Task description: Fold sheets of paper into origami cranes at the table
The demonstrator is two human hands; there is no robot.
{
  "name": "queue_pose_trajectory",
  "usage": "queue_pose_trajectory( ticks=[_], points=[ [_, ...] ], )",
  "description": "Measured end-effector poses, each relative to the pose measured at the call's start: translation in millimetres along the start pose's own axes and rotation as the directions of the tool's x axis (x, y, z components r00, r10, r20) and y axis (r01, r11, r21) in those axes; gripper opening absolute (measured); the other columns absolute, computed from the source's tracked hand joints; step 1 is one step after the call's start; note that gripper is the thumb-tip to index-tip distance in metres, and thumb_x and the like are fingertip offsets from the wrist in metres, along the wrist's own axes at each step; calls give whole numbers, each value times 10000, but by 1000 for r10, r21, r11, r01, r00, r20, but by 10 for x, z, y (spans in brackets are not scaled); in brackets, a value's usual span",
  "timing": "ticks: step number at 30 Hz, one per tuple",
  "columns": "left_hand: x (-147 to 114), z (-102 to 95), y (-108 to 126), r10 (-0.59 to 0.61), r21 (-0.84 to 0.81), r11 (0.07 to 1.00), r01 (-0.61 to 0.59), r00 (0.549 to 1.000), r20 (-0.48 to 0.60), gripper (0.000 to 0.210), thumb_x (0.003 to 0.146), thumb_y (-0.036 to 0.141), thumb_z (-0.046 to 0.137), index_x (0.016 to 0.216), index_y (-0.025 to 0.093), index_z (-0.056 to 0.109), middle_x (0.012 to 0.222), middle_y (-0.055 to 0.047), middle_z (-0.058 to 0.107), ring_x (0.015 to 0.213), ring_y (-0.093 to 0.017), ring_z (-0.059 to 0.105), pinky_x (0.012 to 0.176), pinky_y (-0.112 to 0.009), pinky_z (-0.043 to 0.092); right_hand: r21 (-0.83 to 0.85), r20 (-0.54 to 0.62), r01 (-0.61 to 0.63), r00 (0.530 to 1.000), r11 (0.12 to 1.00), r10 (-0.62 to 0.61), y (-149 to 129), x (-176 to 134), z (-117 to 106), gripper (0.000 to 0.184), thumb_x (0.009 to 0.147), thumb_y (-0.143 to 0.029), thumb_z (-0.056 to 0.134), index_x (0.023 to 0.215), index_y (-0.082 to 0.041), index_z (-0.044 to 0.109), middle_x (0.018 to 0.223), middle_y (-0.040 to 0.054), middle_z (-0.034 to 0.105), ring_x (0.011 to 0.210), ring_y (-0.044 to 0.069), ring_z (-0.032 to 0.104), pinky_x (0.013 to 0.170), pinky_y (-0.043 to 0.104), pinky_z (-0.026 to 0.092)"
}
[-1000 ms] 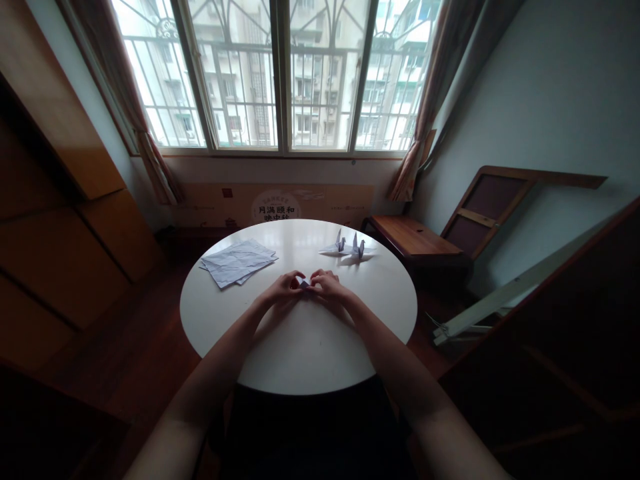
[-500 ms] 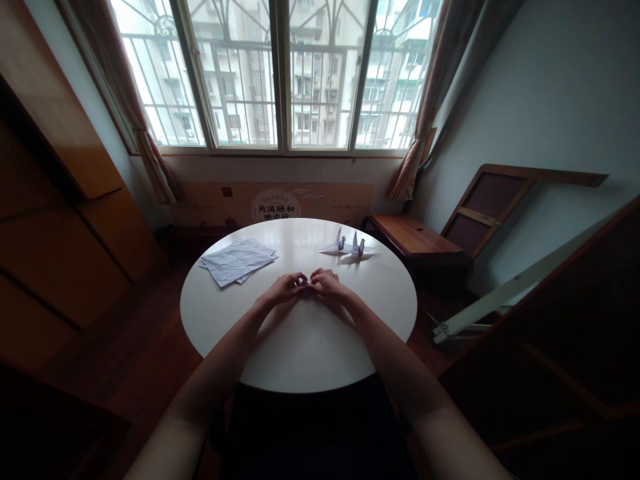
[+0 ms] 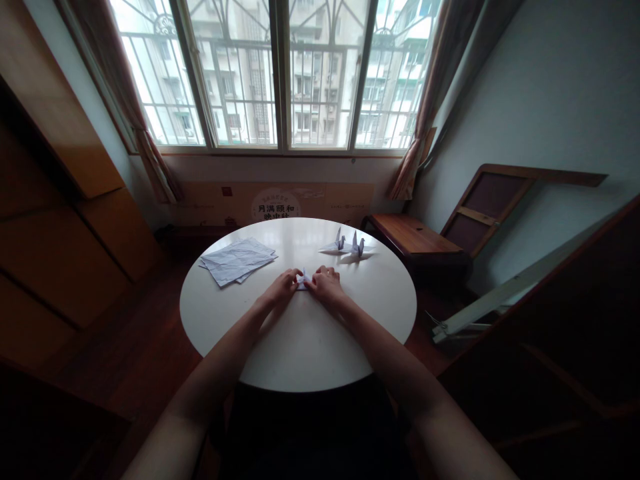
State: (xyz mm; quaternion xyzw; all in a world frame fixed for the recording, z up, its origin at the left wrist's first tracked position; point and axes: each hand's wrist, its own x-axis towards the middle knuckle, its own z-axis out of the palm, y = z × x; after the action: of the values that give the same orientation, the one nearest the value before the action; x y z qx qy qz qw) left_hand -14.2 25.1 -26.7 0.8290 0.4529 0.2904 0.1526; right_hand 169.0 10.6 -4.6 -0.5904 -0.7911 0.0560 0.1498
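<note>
- Grip of the left hand (image 3: 285, 285): thumb and fingers together, pinched on the left side of a small folded paper (image 3: 303, 281).
- Right hand (image 3: 326, 287) has its thumb and fingertips on the paper's right side, clamped there as far as the small view shows; its other fingers are curled.
- Folded paper sits between the two hands, low over the middle of the bench (image 3: 305, 353), with a narrow point standing up; its finer creases are too small to read.
- Two paper cranes (image 3: 358, 248) stand side by side beyond the right hand, wings spread, near the far right rim.
- Creased pale sheets (image 3: 237, 260) lie in an uneven, overlapping pile beyond the left hand, towards the far left rim.
- The bench is round, white and glossy, with shadows under both forearms.
- Past its far rim, a printed cardboard panel (image 3: 340, 195) stands below a barred window (image 3: 283, 80).
- To the right is a low wooden stand (image 3: 415, 233); to the left, a wooden cabinet (image 3: 117, 230).
</note>
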Motion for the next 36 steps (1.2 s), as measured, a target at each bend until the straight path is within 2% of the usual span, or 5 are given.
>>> queue_pose_trajectory(
  ticks=[5, 11, 21, 28, 36],
  points=[
    [4, -11, 19, 12, 43, 999, -10, 999, -33, 178, 838, 150, 548, 980, 173, 652, 853, -38, 601, 795, -171, 589, 798, -294, 483, -28, -3, -111, 994, 993, 111, -23, -17, -41, 539, 860, -640, 479, 887, -159, 721, 1207, 165, 502, 1145, 329, 369, 952, 435, 282],
    [-5, -54, 41, 30, 105, 994, -28, 999, -14, 143, 833, 146, 561, 916, 182, 672, 888, -48, 624, 832, -183, 607, 787, -280, 474, -5, 12, -124, 992, 992, 124, -11, 13, -21, 519, 846, -643, 505, 893, -173, 720, 1218, 161, 487, 1134, 326, 372, 947, 433, 279],
    [-42, -139, 258, -71, 279, 959, 54, 996, 51, 279, 871, 155, 529, 1123, 242, 610, 1029, -51, 645, 1001, -229, 587, 855, -357, 453, 50, 23, -85, 996, 995, 84, 169, 17, -121, 490, 790, -678, 563, 871, -213, 698, 1180, 116, 487, 1132, 310, 377, 952, 429, 277],
    [-26, -124, 247, -83, 283, 957, 66, 995, 48, 237, 897, 217, 543, 1093, 241, 673, 1056, -66, 636, 1008, -226, 589, 870, -345, 454, 71, 43, -98, 994, 993, 96, 240, 43, -111, 474, 762, -679, 597, 869, -228, 695, 1171, 108, 491, 1130, 309, 389, 945, 428, 295],
    [-64, -125, 182, 17, 237, 971, -23, 999, 27, 234, 905, 248, 533, 1055, 221, 711, 989, -65, 645, 918, -198, 610, 853, -307, 455, 48, 48, -122, 992, 991, 120, 222, 72, -60, 486, 755, -688, 597, 897, -234, 698, 1205, 117, 487, 1127, 317, 409, 931, 436, 319]
  ],
)
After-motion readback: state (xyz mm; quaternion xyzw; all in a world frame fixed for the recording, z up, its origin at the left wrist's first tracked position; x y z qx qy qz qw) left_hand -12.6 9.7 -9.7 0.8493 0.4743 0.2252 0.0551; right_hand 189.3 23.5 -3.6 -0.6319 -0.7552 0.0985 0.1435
